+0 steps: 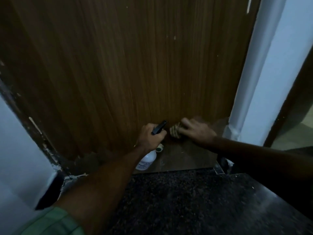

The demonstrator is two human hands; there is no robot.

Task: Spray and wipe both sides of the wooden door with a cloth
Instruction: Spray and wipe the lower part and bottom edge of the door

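The brown wooden door (118,68) fills most of the view, its grain running top to bottom. My left hand (149,137) grips a white spray bottle (147,161) by its black trigger head (159,127), which points at the door's lower part. Just to the right, my right hand (196,131) presses a striped cloth (175,132) flat against the door near its bottom edge. Part of the cloth is hidden under my fingers.
A white door frame (250,82) stands right of the door, a chipped dark frame edge (33,126) on the left beside a pale wall. A dark speckled stone floor (186,200) lies below. Another dark doorway edge (291,102) is at the far right.
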